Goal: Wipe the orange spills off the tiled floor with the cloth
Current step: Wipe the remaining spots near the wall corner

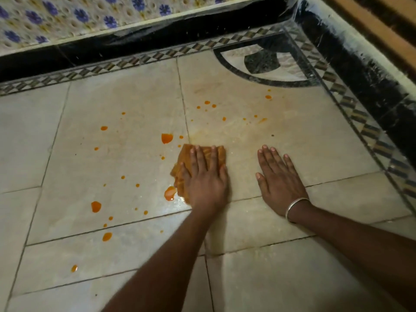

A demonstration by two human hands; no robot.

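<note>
An orange-stained cloth [185, 152] lies folded on the pale tiled floor [292, 136]. My left hand [207, 179] presses flat on it with straight fingers and covers most of it. Palm down with fingers spread, my right hand [279, 179] rests on bare tile to the right of the cloth, a silver bangle on its wrist. Orange spills lie mostly left of the cloth: a blob [167, 138] just beyond it, one [170, 192] touching its near left edge, and others [96, 206] further left. Small drops [207, 102] dot the tile beyond the hands. A faint orange smear runs right of the cloth.
A black skirting [135, 41] and a flower-patterned wall [67, 19] close off the far side. A second black skirting [371, 86] runs down the right. A checkered border [157, 57] and a dark inlay [265, 64] mark the corner.
</note>
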